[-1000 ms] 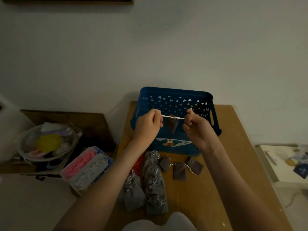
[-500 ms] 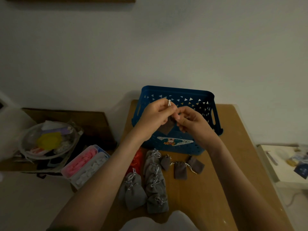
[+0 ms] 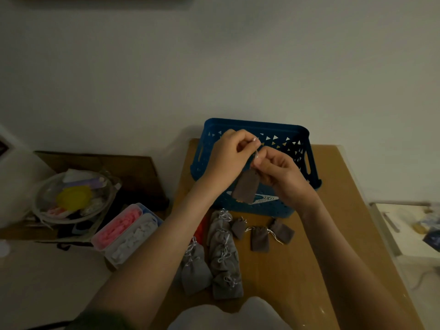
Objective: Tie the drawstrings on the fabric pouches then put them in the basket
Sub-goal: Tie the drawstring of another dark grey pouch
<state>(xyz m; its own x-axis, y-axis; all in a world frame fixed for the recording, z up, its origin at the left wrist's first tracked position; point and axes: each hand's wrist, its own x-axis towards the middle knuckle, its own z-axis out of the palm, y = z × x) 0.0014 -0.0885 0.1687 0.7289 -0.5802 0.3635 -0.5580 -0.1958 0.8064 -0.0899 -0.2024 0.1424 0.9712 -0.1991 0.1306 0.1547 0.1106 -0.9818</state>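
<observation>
because the pouch [image 3: 245, 188] is soft, light cloth dangling limp, both the left hand [image 3: 229, 160] and right hand [image 3: 279, 171] pinch its thin drawstring [image 3: 255, 155] near the blue basket [image 3: 302, 139].

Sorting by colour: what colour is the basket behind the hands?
The basket is blue; head view.

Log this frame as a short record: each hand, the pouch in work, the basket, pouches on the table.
Left hand: pinches the drawstring
Right hand: pinches the same drawstring
Held pouch: brown, hangs below both hands
Basket: blue, behind the held pouch, far end of table; contents hidden
Waiting: three brown pouches, loose strings; grey pouches in rows, strings look tied
</observation>
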